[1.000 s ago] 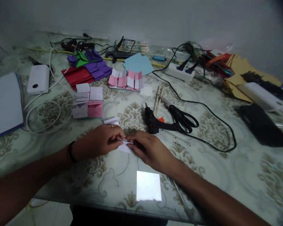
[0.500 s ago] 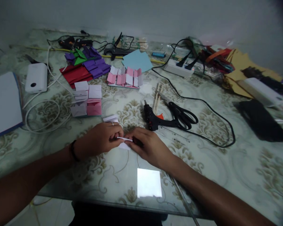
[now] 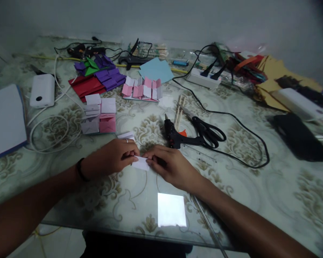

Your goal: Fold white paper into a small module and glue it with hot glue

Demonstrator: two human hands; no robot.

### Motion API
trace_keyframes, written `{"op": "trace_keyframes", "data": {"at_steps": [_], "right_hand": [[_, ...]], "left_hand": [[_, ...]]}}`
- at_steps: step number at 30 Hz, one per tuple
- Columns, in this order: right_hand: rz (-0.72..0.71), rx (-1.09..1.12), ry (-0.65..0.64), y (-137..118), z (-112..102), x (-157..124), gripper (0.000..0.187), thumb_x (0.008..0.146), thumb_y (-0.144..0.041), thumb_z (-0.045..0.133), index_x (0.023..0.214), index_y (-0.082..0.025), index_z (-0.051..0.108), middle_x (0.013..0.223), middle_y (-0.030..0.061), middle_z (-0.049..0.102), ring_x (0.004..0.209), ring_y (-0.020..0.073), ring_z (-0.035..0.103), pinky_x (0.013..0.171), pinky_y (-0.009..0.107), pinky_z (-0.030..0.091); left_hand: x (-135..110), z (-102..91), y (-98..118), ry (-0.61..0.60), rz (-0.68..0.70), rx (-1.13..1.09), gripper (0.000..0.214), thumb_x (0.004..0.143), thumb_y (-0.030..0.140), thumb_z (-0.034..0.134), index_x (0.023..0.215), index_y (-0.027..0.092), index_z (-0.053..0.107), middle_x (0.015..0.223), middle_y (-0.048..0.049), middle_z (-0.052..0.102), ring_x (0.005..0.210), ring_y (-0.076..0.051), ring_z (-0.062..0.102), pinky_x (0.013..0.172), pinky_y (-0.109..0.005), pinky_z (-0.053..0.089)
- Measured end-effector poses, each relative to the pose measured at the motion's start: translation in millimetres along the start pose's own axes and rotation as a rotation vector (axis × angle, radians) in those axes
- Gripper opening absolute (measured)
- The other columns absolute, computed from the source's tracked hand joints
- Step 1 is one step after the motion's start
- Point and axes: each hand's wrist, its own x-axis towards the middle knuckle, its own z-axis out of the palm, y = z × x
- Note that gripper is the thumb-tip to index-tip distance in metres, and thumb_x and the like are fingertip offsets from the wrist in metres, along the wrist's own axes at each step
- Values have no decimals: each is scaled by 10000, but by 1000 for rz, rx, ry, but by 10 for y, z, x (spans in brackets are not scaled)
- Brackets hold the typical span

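Note:
My left hand and my right hand meet at a small white folded paper lying on the patterned glass table. Fingertips of both hands pinch its edges, fingers curled and pressed together. A ring shows on my left hand and a dark band on its wrist. Another small white folded piece lies just beyond my left hand. A plain white paper square lies near the table's front edge, below my hands.
A black glue gun and black scissors with wooden sticks lie right of my hands, its cord looping right. Folded pink and white papers, red and purple papers, a power bank and a power strip lie farther back.
My hands stay on the white folded paper; its raised edge now lies flatter on the table. The view shifted slightly.

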Motion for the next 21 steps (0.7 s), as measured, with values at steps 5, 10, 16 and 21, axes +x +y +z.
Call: {"op": "trace_keyframes", "data": {"at_steps": [5, 10, 16, 21], "right_hand": [[-17, 0, 7, 7, 1, -17, 166, 956, -84, 620, 1078, -159, 703, 935, 53, 689, 756, 154, 634, 711, 271, 518], [-71, -16, -35, -42, -35, -59, 84, 956, -183, 698, 1038, -165, 690, 882, 50, 693, 809, 186, 644, 738, 300, 509], [-152, 16, -120, -83, -69, -84, 135, 966, -230, 716, 1093, -186, 698, 961, 67, 743, 916, 222, 654, 840, 355, 516], [-193, -34, -120, -59, -33, -95, 166, 983, -241, 692, 1135, -179, 712, 933, 71, 709, 901, 225, 641, 835, 365, 517]], "left_hand": [[-16, -27, 21, -7, -3, 4, 83, 969, 171, 620, 949, 144, 695, 757, 27, 582, 672, -116, 506, 653, -256, 356], [-16, -3, 34, 18, 137, -28, 115, 993, 151, 585, 961, 156, 695, 885, -18, 672, 816, -147, 602, 761, -263, 431], [-47, 44, 97, 36, 121, 5, 95, 974, 106, 564, 962, 161, 640, 941, -26, 661, 887, -163, 609, 822, -281, 452], [-77, 49, 131, 9, 88, 49, 90, 957, 122, 578, 884, 165, 608, 841, 3, 625, 784, -145, 569, 733, -276, 410]]}}
